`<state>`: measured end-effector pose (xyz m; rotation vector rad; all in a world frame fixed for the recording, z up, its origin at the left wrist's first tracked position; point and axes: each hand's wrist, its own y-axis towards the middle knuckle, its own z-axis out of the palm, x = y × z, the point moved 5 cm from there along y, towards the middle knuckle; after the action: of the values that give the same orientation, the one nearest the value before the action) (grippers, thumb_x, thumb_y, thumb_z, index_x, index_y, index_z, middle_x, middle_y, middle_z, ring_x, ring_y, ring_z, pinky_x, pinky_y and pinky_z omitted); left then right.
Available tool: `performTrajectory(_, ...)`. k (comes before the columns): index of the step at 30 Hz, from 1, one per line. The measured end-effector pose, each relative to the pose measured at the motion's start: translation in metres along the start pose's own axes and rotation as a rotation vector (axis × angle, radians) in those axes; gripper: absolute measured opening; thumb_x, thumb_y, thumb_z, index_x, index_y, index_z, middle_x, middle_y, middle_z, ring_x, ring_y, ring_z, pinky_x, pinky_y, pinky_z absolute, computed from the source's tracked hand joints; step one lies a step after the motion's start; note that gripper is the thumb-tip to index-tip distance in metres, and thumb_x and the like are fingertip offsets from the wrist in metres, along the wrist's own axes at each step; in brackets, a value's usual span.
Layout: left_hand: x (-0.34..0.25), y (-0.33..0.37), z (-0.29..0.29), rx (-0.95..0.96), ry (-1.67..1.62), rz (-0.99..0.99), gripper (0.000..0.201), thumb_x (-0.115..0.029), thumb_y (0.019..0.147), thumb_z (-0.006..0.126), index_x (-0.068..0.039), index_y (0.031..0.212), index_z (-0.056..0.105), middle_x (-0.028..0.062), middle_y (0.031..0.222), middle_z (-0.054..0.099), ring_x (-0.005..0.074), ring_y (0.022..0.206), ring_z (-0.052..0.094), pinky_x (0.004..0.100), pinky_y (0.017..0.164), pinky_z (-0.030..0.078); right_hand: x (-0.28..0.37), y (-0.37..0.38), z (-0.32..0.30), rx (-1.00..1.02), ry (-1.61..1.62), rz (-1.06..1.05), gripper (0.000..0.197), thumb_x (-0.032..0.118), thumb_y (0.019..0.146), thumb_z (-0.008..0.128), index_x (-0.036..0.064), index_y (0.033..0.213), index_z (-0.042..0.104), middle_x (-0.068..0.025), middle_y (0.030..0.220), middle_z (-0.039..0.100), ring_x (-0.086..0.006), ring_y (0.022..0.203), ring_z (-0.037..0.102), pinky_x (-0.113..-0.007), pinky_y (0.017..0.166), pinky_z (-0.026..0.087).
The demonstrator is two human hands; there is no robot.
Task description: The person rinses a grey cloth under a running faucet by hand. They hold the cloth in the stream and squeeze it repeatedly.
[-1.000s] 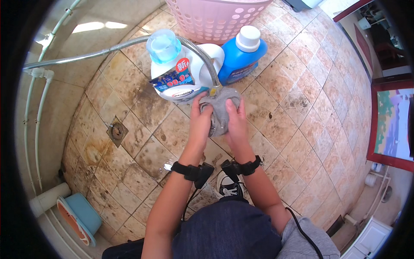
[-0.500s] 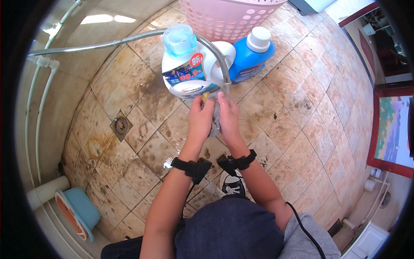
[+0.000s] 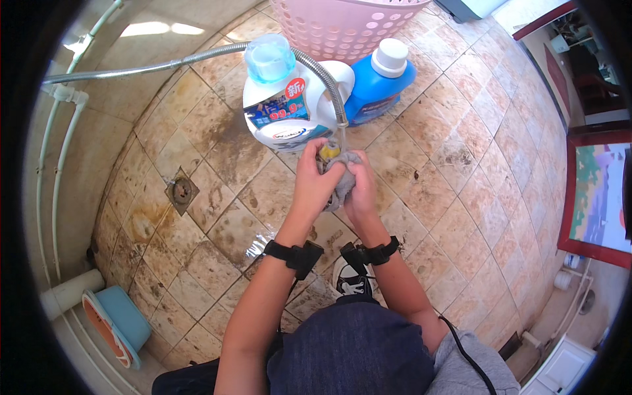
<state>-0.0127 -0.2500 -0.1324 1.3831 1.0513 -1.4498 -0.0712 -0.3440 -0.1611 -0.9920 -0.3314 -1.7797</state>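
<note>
A wet grey cloth (image 3: 342, 178) with a yellow patch is bunched between my two hands. My left hand (image 3: 315, 176) grips its left side, thumb across the front next to the yellow patch. Closed round the right side is my right hand (image 3: 361, 187), fingers curled over the top. The metal flexible hose (image 3: 332, 85) ends just above the cloth, and water runs down from it. Behind my hands stand a white detergent bottle (image 3: 283, 108) with a clear blue cap and a blue bottle (image 3: 378, 89) with a white cap. The hose drapes over the white bottle.
A pink perforated basket (image 3: 349, 29) stands behind the bottles. On the stained tile floor are a square drain (image 3: 182, 191) and a wet patch at left. Blue and orange basins (image 3: 122, 322) lean by the left wall pipes. My shoe (image 3: 352, 280) is below my hands.
My hands have turned and spread slightly, so more of the grey cloth and its yellow patch shows. The right hand has shifted a little right and down. The view has shifted slightly.
</note>
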Motion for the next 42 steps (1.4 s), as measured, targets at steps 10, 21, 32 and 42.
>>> performTrajectory(10,0.016,-0.011,-0.010,0.073,0.022,-0.115,0.045,-0.012,0.076,0.068,0.002,0.117,0.057,0.0125,0.114,0.057,0.0177,0.101,0.055,0.0304,0.087,0.045,0.007,-0.014,0.003,0.097,0.143,0.052,0.030,0.004,0.088,0.051,0.0035,0.118,0.051,-0.0069,0.114,0.051,-0.0170,0.105,0.053,-0.032,0.094,0.043)
performTrajectory(21,0.024,-0.004,-0.029,-0.354,-0.213,-0.311,0.029,-0.017,0.090,0.060,0.002,0.111,0.054,0.0084,0.099,0.061,0.0130,0.086,0.057,0.0285,0.072,0.047,0.022,-0.010,0.003,0.259,-0.563,-0.051,0.082,0.023,0.084,0.072,0.0011,0.147,0.024,-0.0144,0.143,0.037,-0.0232,0.129,0.041,-0.037,0.109,0.031)
performTrajectory(32,0.036,-0.018,-0.009,-0.542,-0.476,-0.520,0.043,-0.026,0.093,0.060,-0.006,0.120,0.033,0.0153,0.111,0.056,0.0264,0.091,0.064,0.0424,0.062,0.056,0.015,0.000,0.003,0.155,-0.472,-0.060,0.079,0.017,0.082,0.077,-0.0054,0.143,0.031,-0.0152,0.129,0.051,-0.0181,0.114,0.052,-0.032,0.096,0.045)
performTrajectory(42,0.003,-0.034,-0.025,-0.713,-0.556,-0.439,0.040,-0.020,0.090,0.065,-0.006,0.109,0.032,0.0121,0.102,0.051,0.0186,0.086,0.058,0.0325,0.063,0.053,0.008,0.006,0.024,0.238,-0.352,0.098,0.065,0.011,0.086,0.072,-0.0073,0.139,0.039,-0.0122,0.123,0.056,-0.0140,0.108,0.055,-0.029,0.092,0.047)
